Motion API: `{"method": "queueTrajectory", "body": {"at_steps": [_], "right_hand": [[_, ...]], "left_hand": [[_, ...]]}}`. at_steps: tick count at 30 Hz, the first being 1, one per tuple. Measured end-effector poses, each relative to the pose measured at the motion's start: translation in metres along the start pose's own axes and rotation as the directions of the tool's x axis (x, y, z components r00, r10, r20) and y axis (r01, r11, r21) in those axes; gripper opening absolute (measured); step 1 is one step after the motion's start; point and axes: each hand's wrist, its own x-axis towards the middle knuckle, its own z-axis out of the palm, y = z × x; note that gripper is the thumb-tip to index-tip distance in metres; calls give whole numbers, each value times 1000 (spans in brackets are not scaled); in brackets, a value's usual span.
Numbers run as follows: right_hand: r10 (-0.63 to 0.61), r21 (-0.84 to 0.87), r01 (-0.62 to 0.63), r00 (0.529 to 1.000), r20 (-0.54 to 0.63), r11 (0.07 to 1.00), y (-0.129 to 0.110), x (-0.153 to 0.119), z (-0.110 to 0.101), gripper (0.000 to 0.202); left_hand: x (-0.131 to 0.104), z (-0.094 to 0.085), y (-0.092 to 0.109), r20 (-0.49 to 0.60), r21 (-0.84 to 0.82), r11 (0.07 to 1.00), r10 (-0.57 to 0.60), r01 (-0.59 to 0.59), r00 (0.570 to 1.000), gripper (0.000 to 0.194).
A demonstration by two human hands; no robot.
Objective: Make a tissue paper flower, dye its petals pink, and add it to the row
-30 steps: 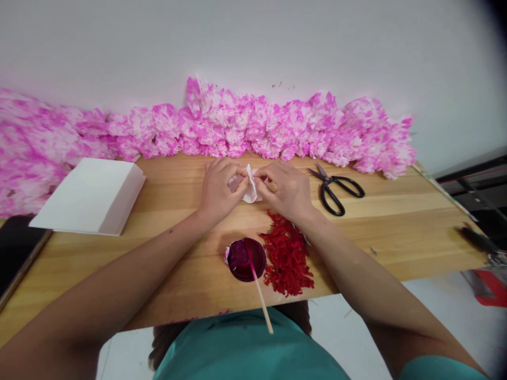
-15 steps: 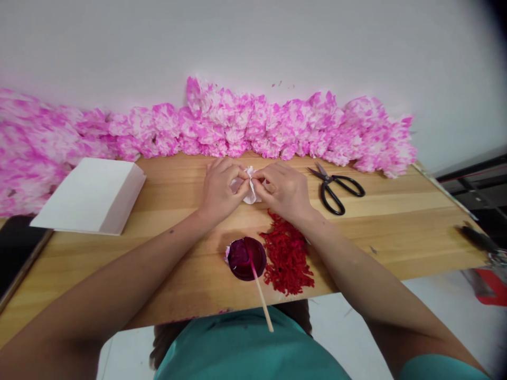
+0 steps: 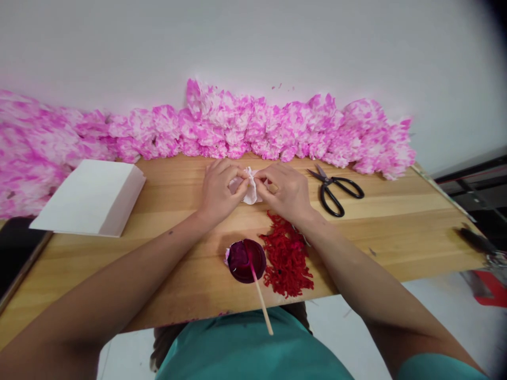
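Just above the tabletop, a crumpled piece of thin white paper [image 3: 250,195] is gathered between my two hands. My left hand [image 3: 222,190] pinches its left side with thumb and forefinger. From the other side my right hand [image 3: 285,191] pinches it the same way, the fingertips of both hands close together. Nearer to me sits a small round dish of dark magenta liquid [image 3: 237,258], with a thin wooden stick [image 3: 262,306] leaning out of it. Beside the dish lies a heap of red yarn-like strands [image 3: 288,261], partly under my right forearm.
Black-handled scissors [image 3: 332,190] lie partly open to the right of my hands. At the left is a stack of white paper [image 3: 85,192]. Pink-and-white paper flowers [image 3: 237,121] line the wall side of the wooden table [image 3: 178,295]. A dark flat object [image 3: 16,253] rests at the left edge.
My fingertips have drawn slightly apart, with a little more of the white paper showing between them. The dish, yarn, scissors and stack stay in place.
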Motion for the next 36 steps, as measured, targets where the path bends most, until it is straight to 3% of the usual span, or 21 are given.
{"method": "queueTrajectory", "body": {"at_steps": [12,24,28,30,33,34,36], "right_hand": [[-14,35,15,999,-31,999,6,-1,2,15],[100,40,-99,995,-21,994,11,0,0,15],[212,208,-195,975,-63,959,10,5,-11,19],[221,345,-198,975,-30,917,2,9,-25,27],[79,539,-168,980,185,825,-22,13,-57,28],[-28,600,-153,959,281,785,-32,13,-68,25],[-298,723,-89,871,390,685,-53,10,-88,21]], "left_hand": [[0,-2,0,4,-43,999,-20,20,1000,7],[0,-2,-2,-14,-76,996,-52,51,999,7],[0,-1,-2,-29,-100,993,-63,59,998,7],[0,-1,-2,-36,-105,993,-52,48,998,6],[-1,0,-2,-39,-101,994,-40,36,998,6],[-1,0,-3,-37,-98,994,-41,37,998,6],[0,0,-3,-31,-95,995,-44,41,999,7]]}}
